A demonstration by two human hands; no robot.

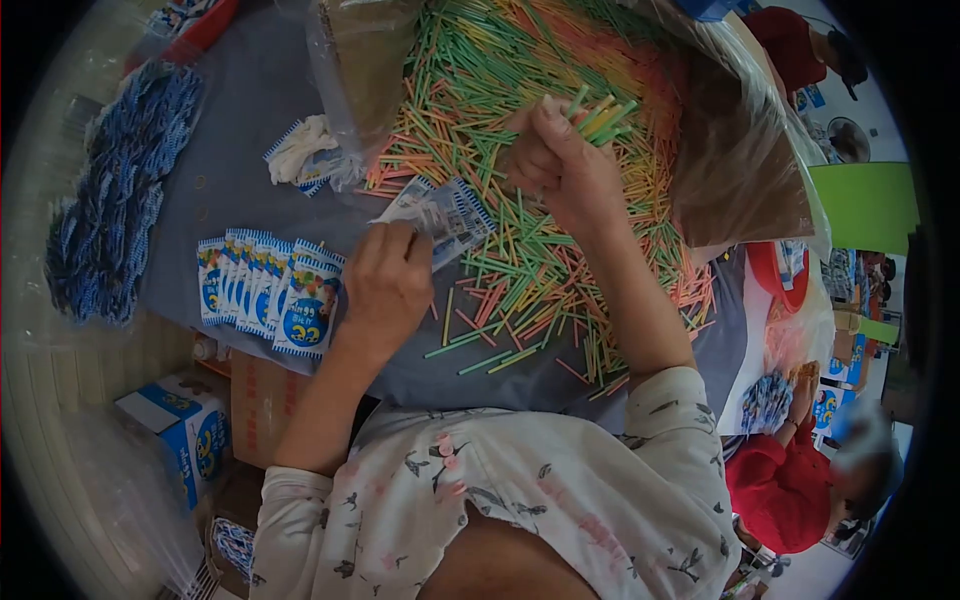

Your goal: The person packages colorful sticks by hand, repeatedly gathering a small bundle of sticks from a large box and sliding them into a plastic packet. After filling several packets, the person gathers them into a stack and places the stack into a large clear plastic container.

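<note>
Sticks [606, 122] poke up from the right hand [568, 165], whose fingers I see curled round them over a loose pile [530, 260], while the left hand [388, 282], fingers drawn together, pinches a see-through packet [455, 222] at the pile's edge

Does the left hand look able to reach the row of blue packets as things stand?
Probably yes: the left hand is close beside the row of blue packets, with nothing visibly between, though it holds see-through packaging.
</note>
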